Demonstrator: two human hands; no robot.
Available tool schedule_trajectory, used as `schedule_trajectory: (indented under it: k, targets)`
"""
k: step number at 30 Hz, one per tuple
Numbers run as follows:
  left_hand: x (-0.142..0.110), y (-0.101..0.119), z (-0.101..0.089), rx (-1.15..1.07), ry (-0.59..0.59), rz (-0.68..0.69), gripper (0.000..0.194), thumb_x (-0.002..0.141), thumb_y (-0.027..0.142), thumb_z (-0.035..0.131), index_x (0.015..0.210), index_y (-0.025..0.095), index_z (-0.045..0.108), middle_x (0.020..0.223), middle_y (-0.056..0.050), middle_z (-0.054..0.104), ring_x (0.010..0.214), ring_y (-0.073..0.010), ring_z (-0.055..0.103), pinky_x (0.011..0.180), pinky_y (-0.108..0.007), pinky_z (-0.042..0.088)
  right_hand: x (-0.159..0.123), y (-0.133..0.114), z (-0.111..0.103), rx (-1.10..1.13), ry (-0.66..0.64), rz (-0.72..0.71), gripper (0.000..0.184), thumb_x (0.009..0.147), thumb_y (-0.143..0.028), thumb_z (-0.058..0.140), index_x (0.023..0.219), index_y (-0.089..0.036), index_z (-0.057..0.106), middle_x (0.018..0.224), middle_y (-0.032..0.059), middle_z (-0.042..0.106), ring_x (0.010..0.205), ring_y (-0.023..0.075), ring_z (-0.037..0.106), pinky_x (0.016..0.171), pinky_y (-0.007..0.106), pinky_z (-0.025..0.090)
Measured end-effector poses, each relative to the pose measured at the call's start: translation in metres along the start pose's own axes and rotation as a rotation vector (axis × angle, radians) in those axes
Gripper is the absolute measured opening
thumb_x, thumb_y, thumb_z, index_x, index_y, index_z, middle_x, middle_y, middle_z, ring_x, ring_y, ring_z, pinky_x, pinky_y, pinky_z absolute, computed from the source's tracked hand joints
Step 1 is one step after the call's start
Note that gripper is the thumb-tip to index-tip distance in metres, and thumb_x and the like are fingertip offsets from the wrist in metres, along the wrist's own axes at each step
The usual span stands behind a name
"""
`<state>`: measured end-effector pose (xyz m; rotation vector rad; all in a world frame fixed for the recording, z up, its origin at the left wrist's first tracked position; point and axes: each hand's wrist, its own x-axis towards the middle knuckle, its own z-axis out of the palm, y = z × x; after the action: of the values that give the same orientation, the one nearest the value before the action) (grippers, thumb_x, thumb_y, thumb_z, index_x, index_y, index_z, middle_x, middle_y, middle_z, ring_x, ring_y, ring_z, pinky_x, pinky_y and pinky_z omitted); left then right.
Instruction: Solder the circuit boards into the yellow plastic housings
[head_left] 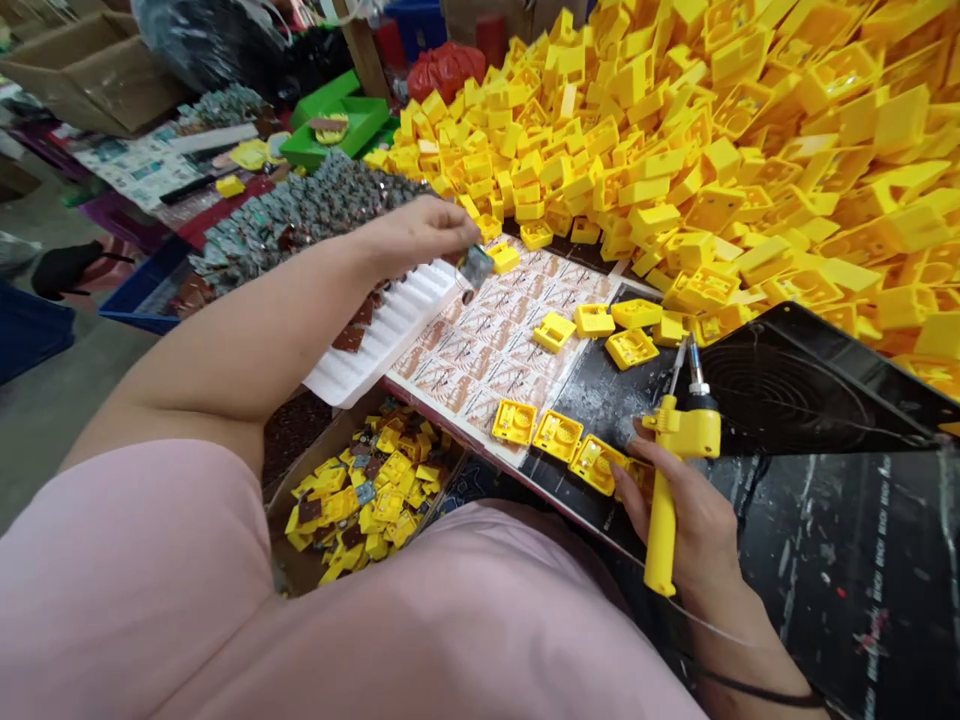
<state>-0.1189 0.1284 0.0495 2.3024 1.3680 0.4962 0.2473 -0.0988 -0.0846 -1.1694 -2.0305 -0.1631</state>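
Observation:
My left hand [420, 235] is stretched out over the bench and pinches a small grey circuit board [475, 265] just above a white ribbed tray [390, 335]. A yellow soldering gun [675, 470] is gripped by my right hand [686, 515] at the near right, its metal tip pointing up and away. Three open yellow plastic housings [555, 436] lie in a row beside that hand on the edge of a printed sheet [495, 350]. More loose housings [630, 345] lie farther out.
A huge heap of yellow housings [712, 140] fills the far right. A pile of grey circuit boards [300, 215] lies far left, green trays [337, 120] behind it. A cardboard box of assembled yellow parts [367, 495] sits below the bench. A black panel [810, 400] lies at right.

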Motion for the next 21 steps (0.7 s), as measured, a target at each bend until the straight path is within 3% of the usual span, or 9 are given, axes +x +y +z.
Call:
schedule_trajectory:
  k: [3,5,7,9,11,13,15,18,21]
  targets:
    - [-0.009,0.017,0.042,-0.090,-0.411,-0.009,0.030,0.093,0.046,0.056,0.082,0.021,0.067,0.073,0.000,0.067,0.068,-0.0129,0.058,0.068,-0.029,0.048,-0.001,0.000,-0.006,0.016,-0.024,0.054,0.044,0.096,-0.033,0.080,0.135,-0.022,0.063,0.121,0.0106,0.081,0.097,0.0229,0.082,0.085,0.031,0.066]
    - [-0.015,0.028,0.065,0.031,-0.631,0.057,0.026,0.095,0.038,0.055,0.085,0.020,0.071,0.077,0.000,0.071,0.071,-0.0132,0.063,0.070,-0.026,0.048,-0.001,-0.005,-0.011,0.046,-0.052,0.095,0.053,0.093,-0.035,0.084,0.140,-0.024,0.060,0.126,0.0107,0.080,0.105,0.0259,0.081,0.089,0.036,0.067]
    - [-0.023,0.037,0.079,0.209,-0.753,0.146,0.024,0.097,0.034,0.056,0.096,0.021,0.076,0.085,0.000,0.076,0.076,-0.0141,0.066,0.073,-0.025,0.048,0.002,-0.013,-0.015,0.085,-0.087,0.131,0.058,0.093,-0.038,0.085,0.142,-0.026,0.058,0.129,0.0107,0.078,0.111,0.0289,0.079,0.092,0.042,0.067]
    - [-0.033,0.045,0.083,0.372,-0.686,0.180,0.030,0.101,0.035,0.056,0.122,0.025,0.075,0.101,-0.002,0.081,0.090,-0.0173,0.070,0.080,-0.026,0.049,0.007,-0.023,-0.016,0.120,-0.118,0.142,0.057,0.093,-0.038,0.084,0.142,-0.028,0.056,0.133,0.0110,0.077,0.117,0.0308,0.078,0.096,0.046,0.067]
    - [-0.047,0.049,0.078,0.450,-0.450,0.122,0.044,0.105,0.038,0.051,0.146,0.028,0.064,0.119,-0.004,0.080,0.106,-0.0211,0.071,0.090,-0.030,0.051,0.013,-0.033,-0.014,0.132,-0.138,0.113,0.054,0.094,-0.038,0.082,0.140,-0.028,0.056,0.133,0.0106,0.076,0.116,0.0297,0.078,0.098,0.045,0.067]
    - [-0.062,0.051,0.072,0.463,-0.196,0.015,0.047,0.107,0.036,0.043,0.148,0.026,0.063,0.128,-0.007,0.078,0.116,-0.0246,0.071,0.098,-0.035,0.052,0.022,-0.040,-0.007,0.121,-0.150,0.072,0.048,0.097,-0.040,0.079,0.138,-0.029,0.055,0.126,0.0087,0.077,0.109,0.0272,0.079,0.095,0.042,0.066]
    - [-0.078,0.052,0.069,0.468,-0.070,-0.040,0.045,0.106,0.034,0.039,0.134,0.021,0.073,0.125,-0.010,0.079,0.118,-0.0282,0.071,0.102,-0.042,0.052,0.032,-0.045,0.003,0.119,-0.167,0.042,0.045,0.099,-0.042,0.076,0.136,-0.029,0.055,0.116,0.0066,0.077,0.102,0.0257,0.078,0.093,0.041,0.065]
    - [-0.096,0.052,0.078,0.496,-0.114,0.031,0.040,0.102,0.032,0.044,0.113,0.018,0.080,0.117,-0.011,0.080,0.119,-0.0331,0.070,0.108,-0.052,0.050,0.048,-0.051,0.023,0.163,-0.199,-0.010,0.041,0.101,-0.043,0.072,0.136,-0.028,0.056,0.113,0.0065,0.076,0.103,0.0250,0.075,0.097,0.042,0.063]
    - [-0.100,0.052,0.096,0.463,-0.192,0.138,0.038,0.095,0.030,0.055,0.122,0.016,0.077,0.130,-0.014,0.076,0.128,-0.0369,0.065,0.115,-0.057,0.045,0.060,-0.056,0.041,0.156,-0.281,-0.048,0.036,0.105,-0.040,0.065,0.137,-0.027,0.055,0.117,0.0076,0.075,0.108,0.0242,0.073,0.107,0.045,0.058]
